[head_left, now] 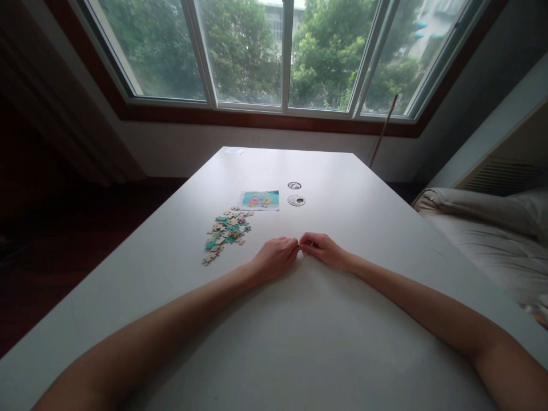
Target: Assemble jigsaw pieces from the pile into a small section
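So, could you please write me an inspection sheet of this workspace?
Surface: white table, top level.
Job's things: loose pile of puzzle pieces, teal and beige, left of the hands; picture sheet just beyond it.
Clutter: two round items right of the sheet; pale paper at the far edge.
Hands: left hand and right hand close together, fingers almost meeting; anything between them is too small to identify.
Cables: nothing seen.
Surroundings: window ahead, slanting stick below it, cushioned seat at right.
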A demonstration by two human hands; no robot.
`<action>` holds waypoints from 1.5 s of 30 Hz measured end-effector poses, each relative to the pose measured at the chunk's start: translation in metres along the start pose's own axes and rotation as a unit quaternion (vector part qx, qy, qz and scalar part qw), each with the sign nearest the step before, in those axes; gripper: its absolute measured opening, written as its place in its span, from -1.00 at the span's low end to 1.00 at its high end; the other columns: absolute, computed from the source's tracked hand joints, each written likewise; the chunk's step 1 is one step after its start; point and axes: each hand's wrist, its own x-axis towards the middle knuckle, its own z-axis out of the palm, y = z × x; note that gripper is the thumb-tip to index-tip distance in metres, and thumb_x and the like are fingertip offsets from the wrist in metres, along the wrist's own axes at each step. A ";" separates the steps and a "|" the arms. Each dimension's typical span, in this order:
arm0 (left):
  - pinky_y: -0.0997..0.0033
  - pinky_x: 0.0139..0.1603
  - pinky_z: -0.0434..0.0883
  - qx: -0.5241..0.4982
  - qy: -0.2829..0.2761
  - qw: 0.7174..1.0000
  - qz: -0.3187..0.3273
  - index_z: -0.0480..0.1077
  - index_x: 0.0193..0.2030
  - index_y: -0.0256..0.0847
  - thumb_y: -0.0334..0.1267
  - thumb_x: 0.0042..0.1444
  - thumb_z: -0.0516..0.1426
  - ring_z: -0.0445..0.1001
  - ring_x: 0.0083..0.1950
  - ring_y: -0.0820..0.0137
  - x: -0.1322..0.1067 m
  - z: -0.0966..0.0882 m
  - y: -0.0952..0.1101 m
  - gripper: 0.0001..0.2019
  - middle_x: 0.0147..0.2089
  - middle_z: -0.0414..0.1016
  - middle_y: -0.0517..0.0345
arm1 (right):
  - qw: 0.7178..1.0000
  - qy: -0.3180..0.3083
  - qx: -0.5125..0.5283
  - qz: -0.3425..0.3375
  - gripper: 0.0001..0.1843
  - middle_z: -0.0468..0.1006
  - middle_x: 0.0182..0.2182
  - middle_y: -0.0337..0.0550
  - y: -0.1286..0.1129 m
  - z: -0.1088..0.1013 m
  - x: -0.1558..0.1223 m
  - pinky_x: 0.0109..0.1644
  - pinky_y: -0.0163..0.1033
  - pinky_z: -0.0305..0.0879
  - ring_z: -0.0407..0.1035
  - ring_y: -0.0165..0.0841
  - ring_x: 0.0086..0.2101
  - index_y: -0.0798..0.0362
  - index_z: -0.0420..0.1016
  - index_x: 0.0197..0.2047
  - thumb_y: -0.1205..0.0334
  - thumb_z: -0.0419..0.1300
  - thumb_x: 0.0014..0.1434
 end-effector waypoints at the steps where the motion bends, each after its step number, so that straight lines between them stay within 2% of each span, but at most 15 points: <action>1: 0.43 -0.26 0.28 0.001 -0.002 1.000 0.000 0.31 -0.25 -0.22 -0.31 0.35 -0.05 0.46 -0.28 0.35 0.000 0.001 0.000 -0.83 -0.32 0.48 0.12 | 1.000 0.001 0.001 0.002 -0.78 0.34 -0.53 -0.32 0.001 0.000 0.000 -0.32 -0.33 0.12 0.18 -0.48 -0.45 0.08 0.40 -0.34 0.09 0.11 0.15; 4: 0.45 -0.26 0.29 0.004 -0.002 1.000 -0.004 0.31 -0.17 -0.23 -0.26 0.31 0.05 0.48 -0.25 0.35 -0.001 0.002 -0.002 -0.91 -0.28 0.51 0.13 | 1.000 -0.002 0.006 0.007 -0.73 0.35 -0.52 -0.32 0.001 0.000 0.001 -0.35 -0.34 0.12 0.19 -0.48 -0.46 0.09 0.41 -0.33 0.04 0.10 0.15; 7: 0.47 -0.28 0.29 0.009 0.004 1.000 -0.007 0.30 -0.14 -0.21 -0.25 0.34 0.02 0.48 -0.26 0.37 -0.002 0.003 -0.003 -0.89 -0.26 0.52 0.14 | 1.000 -0.004 0.004 0.002 -0.71 0.37 -0.52 -0.30 0.001 -0.001 0.001 -0.36 -0.34 0.11 0.19 -0.49 -0.46 0.10 0.42 -0.34 0.02 0.11 0.15; 17: 0.45 -0.27 0.25 0.028 0.007 1.000 0.009 0.36 -0.23 -0.20 -0.30 0.33 0.00 0.49 -0.25 0.37 -0.002 -0.001 0.001 -0.86 -0.29 0.54 0.15 | 1.000 0.007 -0.020 -0.011 -0.70 0.35 -0.53 -0.31 0.002 0.001 0.001 -0.37 -0.34 0.07 0.13 -0.50 -0.48 0.09 0.40 -0.39 0.00 0.11 0.15; 23: 0.44 -0.32 0.22 0.033 0.012 0.999 -0.006 0.36 -0.30 -0.22 -0.21 0.33 0.01 0.46 -0.33 0.38 -0.001 -0.001 0.002 -0.78 -0.36 0.50 0.13 | 1.000 0.005 -0.018 -0.010 -0.72 0.36 -0.54 -0.31 0.001 0.001 0.001 -0.34 -0.33 0.12 0.19 -0.47 -0.48 0.06 0.35 -0.39 0.01 0.10 0.17; 29: 0.46 -0.32 0.23 0.031 0.005 0.999 -0.012 0.38 -0.25 -0.22 -0.26 0.35 -0.01 0.48 -0.31 0.38 -0.001 0.002 0.001 -0.80 -0.33 0.52 0.12 | 1.000 0.015 0.009 -0.001 -0.73 0.46 -0.50 -0.27 0.004 0.003 -0.001 -0.29 -0.30 0.23 0.34 -0.44 -0.45 0.05 0.36 -0.33 0.01 0.09 0.20; 34: 0.48 -0.29 0.26 0.022 0.000 1.000 -0.007 0.38 -0.23 -0.20 -0.24 0.38 -0.03 0.48 -0.28 0.39 -0.002 0.001 -0.001 -0.78 -0.30 0.53 0.14 | 0.999 0.031 0.033 0.000 -0.74 0.51 -0.50 -0.27 0.006 0.004 -0.001 -0.29 -0.30 0.28 0.37 -0.45 -0.46 0.05 0.39 -0.33 0.00 0.15 0.17; 40: 0.50 -0.26 0.29 0.014 -0.003 1.000 -0.007 0.38 -0.21 -0.19 -0.25 0.40 -0.08 0.48 -0.27 0.41 -0.001 0.001 -0.002 -0.75 -0.29 0.52 0.15 | 0.989 0.033 0.144 0.030 -0.57 0.57 -0.49 -0.24 0.010 0.000 0.004 -0.34 -0.31 0.34 0.37 -0.48 -0.49 0.08 0.45 -0.36 -0.17 0.30 0.02; 45: 0.50 -0.30 0.28 0.018 -0.002 1.000 -0.011 0.37 -0.25 -0.20 -0.20 0.40 -0.06 0.46 -0.31 0.41 -0.001 0.001 -0.001 -0.74 -0.34 0.49 0.16 | 0.986 0.038 0.159 0.034 -0.51 0.57 -0.47 -0.25 0.012 0.000 0.005 -0.31 -0.29 0.37 0.39 -0.47 -0.47 0.08 0.46 -0.34 -0.22 0.30 -0.02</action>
